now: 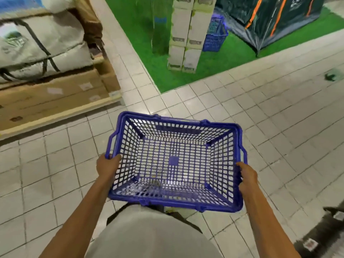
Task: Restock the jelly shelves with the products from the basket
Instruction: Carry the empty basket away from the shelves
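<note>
Floor [260,118] is pale square tile with dark grout, slightly glossy; store aisle, view blurred from motion; ahead the tile stops at a raised-looking patch of green artificial turf [141,43], its corner pointing toward me.

On the turf: a stack of white cartons [186,34], two wide and several high; just beside it on the right a second blue basket [214,36]; further right a dark green tent [270,21] with orange trim.

Left side: a wooden pallet [61,112] on the tile carrying flat brown cardboard boxes [52,95], with strapped white sacks [42,43] on top; print on them too blurred to read.

Small green scrap [332,76] on the tile at far right; a dark object [323,233] at bottom right, can't tell what it is.

The pallet corner and the turf corner narrow the tiled lane straight ahead.

Basket [178,121]: blue plastic mesh, held in front of my waist off the floor, tilted toward me; tiles show through the mesh bottom; carry handles folded down along the rim.

Left hand [108,164] grips the left wall near the near corner, fingers curled over the rim; right hand [248,175] grips the right wall, thumb on the rim; both hands closed around the basket.

Grey shirt [149,235] fills the bottom of the view.
</note>
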A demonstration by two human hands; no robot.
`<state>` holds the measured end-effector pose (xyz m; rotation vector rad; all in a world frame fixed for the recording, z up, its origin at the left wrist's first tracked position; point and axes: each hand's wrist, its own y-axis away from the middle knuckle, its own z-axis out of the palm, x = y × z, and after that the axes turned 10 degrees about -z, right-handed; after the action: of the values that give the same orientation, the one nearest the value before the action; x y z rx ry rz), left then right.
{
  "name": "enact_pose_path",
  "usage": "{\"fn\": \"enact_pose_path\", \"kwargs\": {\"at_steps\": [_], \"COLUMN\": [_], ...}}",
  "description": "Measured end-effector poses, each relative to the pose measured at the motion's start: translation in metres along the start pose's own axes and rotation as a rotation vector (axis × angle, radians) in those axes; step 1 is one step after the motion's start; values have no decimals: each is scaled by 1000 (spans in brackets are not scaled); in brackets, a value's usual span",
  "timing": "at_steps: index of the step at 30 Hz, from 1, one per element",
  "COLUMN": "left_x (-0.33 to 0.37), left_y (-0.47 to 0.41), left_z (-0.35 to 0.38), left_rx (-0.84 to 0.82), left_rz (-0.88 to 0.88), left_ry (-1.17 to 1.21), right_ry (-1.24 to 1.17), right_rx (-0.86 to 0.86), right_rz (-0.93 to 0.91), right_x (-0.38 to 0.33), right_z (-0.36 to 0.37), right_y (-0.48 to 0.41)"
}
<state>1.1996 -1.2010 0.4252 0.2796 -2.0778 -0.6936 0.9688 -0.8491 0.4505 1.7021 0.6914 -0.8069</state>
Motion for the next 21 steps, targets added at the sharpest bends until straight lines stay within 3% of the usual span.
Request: {"fn": "enact_pose_path", "kwargs": {"at_steps": [12,21], "left_x": [165,294], "left_y": [-127,-190], "left_z": [146,246], "left_rx": [77,137], "left_rz": [-175,-184], "left_ry": [95,149], "right_ry": [137,137], "right_rx": [-106,-154], "right_rz": [-46,-91], "right_x": [-165,-284], "right_z": [180,301], "right_y": [-166,-276]}}
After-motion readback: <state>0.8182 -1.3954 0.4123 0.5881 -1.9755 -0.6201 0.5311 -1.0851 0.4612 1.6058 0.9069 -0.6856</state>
